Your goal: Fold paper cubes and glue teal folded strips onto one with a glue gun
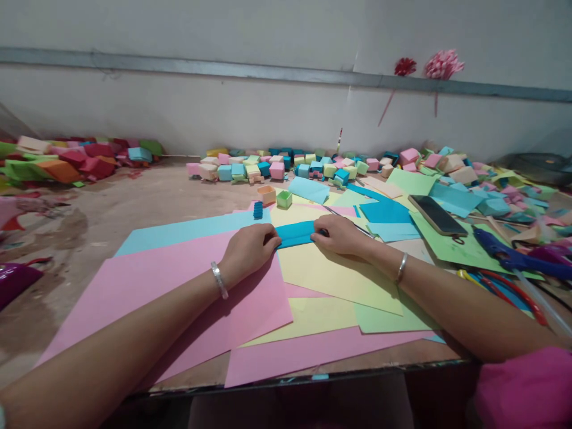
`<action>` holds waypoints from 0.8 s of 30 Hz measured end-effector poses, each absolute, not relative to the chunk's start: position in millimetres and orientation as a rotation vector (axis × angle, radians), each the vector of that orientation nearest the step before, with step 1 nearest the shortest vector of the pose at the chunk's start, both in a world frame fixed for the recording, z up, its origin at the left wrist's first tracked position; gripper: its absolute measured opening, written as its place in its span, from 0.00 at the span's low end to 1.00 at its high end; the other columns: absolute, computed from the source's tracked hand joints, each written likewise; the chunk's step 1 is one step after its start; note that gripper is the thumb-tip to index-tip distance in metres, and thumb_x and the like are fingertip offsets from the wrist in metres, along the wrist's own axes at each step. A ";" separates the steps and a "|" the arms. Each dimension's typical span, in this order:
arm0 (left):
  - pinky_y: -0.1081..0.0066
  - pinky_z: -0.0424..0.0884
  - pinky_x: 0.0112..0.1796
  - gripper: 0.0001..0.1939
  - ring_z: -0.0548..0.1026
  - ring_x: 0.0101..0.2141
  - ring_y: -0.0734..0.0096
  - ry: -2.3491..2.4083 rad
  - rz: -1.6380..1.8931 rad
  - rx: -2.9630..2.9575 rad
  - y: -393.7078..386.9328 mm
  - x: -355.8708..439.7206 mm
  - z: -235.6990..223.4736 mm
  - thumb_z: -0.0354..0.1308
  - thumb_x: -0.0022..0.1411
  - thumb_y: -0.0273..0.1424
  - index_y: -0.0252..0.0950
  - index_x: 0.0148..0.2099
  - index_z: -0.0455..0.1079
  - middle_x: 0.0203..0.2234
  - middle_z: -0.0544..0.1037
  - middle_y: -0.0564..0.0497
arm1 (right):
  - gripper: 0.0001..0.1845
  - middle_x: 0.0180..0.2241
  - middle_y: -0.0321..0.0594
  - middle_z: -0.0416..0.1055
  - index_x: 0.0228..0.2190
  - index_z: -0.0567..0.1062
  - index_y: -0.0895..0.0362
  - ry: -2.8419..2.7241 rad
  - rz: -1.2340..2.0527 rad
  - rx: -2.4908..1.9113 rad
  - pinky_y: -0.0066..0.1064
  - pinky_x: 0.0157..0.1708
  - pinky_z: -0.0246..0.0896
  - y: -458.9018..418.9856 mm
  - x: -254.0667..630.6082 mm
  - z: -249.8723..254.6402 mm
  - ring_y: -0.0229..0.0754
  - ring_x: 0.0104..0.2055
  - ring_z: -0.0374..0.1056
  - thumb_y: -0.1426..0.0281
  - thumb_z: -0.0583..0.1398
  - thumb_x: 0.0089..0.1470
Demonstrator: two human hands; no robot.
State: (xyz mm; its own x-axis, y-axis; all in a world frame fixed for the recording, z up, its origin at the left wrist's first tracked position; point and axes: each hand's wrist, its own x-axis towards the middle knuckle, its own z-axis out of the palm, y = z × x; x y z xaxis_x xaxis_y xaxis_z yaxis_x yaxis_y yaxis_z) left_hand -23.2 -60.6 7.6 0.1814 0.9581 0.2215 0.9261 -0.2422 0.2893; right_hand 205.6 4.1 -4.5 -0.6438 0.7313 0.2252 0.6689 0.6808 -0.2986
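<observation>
A folded blue paper strip (295, 233) stretches between my two hands, above the coloured sheets. At its left end, my left hand (252, 247) pinches the paper between thumb and fingers. My right hand (336, 233) grips the other end, fingers curled on it. Under my left forearm lies a large pink sheet (179, 286), with a light blue sheet (179, 231) behind it. Yellow paper (330, 271) spreads beneath the strip. Just beyond it are a small blue pleated paper piece (258, 210), an open peach paper box (267, 194) and a green paper box (284, 199).
Small paper boxes (277, 171) line the wall, with heaps at left (84, 161) and right (496, 196). On the right lie a phone (437, 215), a blue glue gun (513, 253) and red-handled scissors or pliers (513, 292). The table edge (322, 378) is close.
</observation>
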 end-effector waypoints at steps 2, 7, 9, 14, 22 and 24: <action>0.68 0.59 0.25 0.11 0.71 0.25 0.65 1.883 0.550 2.344 -60.2 -23.2 7.0 0.52 0.60 0.35 0.38 0.30 0.71 0.25 0.78 0.50 | 0.12 0.25 0.38 0.69 0.21 0.66 0.56 -2.569 0.262 -1.111 0.30 0.27 0.45 3.9 205.1 -4.9 0.39 0.29 0.60 0.68 0.57 0.54; 0.68 0.57 0.25 0.10 0.71 0.26 0.64 1.891 0.530 2.334 -59.4 -23.1 5.8 0.53 0.61 0.35 0.38 0.30 0.71 0.26 0.78 0.49 | 0.12 0.26 0.39 0.69 0.21 0.67 0.56 -2.566 0.211 -1.122 0.30 0.27 0.45 5.6 204.5 -8.6 0.40 0.29 0.60 0.67 0.57 0.55; 0.68 0.57 0.25 0.10 0.71 0.27 0.64 1.899 0.505 2.329 -59.7 -22.4 6.3 0.53 0.61 0.35 0.38 0.30 0.70 0.27 0.78 0.49 | 0.13 0.26 0.39 0.69 0.21 0.68 0.56 -2.558 0.198 -1.145 0.30 0.27 0.44 6.2 203.8 -9.9 0.39 0.29 0.60 0.67 0.58 0.55; 0.68 0.57 0.25 0.09 0.71 0.26 0.64 1.915 0.496 2.338 -60.2 -20.6 7.8 0.54 0.61 0.34 0.38 0.29 0.70 0.26 0.78 0.49 | 0.15 0.25 0.39 0.68 0.19 0.67 0.56 -2.556 0.196 -1.215 0.31 0.25 0.42 5.6 201.3 -8.3 0.39 0.27 0.58 0.66 0.58 0.55; 0.68 0.57 0.25 0.08 0.71 0.26 0.64 1.926 0.484 2.346 -60.3 -19.8 8.2 0.54 0.60 0.33 0.38 0.30 0.70 0.26 0.78 0.50 | 0.11 0.26 0.39 0.70 0.22 0.68 0.56 -2.503 0.323 -1.224 0.30 0.26 0.45 5.6 202.7 -5.4 0.39 0.28 0.60 0.67 0.60 0.53; 0.68 0.58 0.25 0.07 0.72 0.27 0.64 1.924 0.488 2.333 -60.9 -19.7 8.0 0.54 0.60 0.33 0.38 0.31 0.70 0.27 0.78 0.50 | 0.07 0.28 0.37 0.71 0.25 0.70 0.56 -2.427 0.425 -1.242 0.29 0.27 0.47 4.2 202.9 -5.2 0.38 0.29 0.61 0.67 0.61 0.52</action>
